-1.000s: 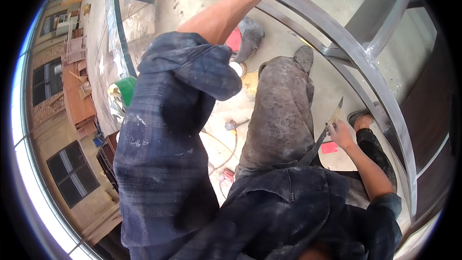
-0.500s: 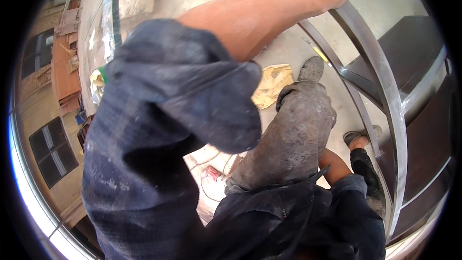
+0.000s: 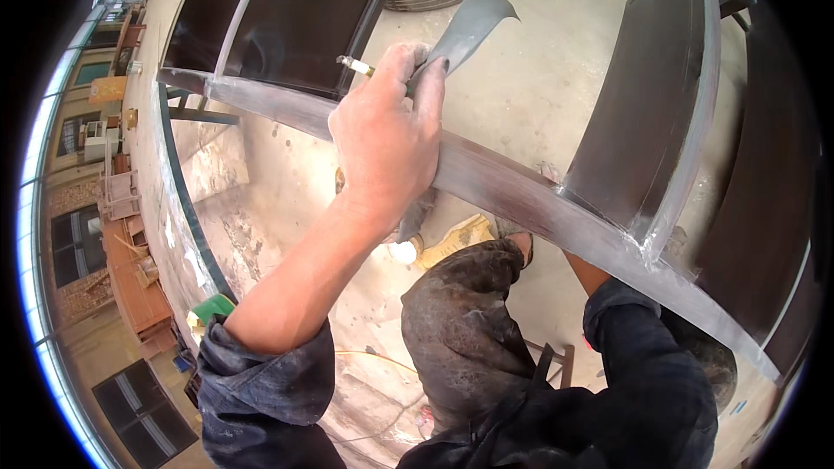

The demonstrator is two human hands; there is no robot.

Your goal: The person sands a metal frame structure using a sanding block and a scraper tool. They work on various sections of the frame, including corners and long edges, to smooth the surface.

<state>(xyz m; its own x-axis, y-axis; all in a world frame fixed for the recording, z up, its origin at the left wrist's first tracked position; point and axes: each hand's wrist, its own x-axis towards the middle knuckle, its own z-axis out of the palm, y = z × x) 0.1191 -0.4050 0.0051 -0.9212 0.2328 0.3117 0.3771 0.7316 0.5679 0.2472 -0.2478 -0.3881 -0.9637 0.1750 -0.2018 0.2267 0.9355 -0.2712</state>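
Concrete yard; left hand (image 3: 387, 135) gripping scraper (image 3: 465, 30)

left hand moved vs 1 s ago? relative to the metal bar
Yes. The left hand, gripping a scraper, now lies against the metal bar mid-picture; a second ago it reached past the top edge, beside that bar. The camera also swung.

We see a dull grey metal scraper blade (image 3: 469, 30), a brushed, streaky metal frame bar (image 3: 521, 187), rough pale concrete floor (image 3: 556, 95) and dusty dark cloth trousers (image 3: 460, 330).
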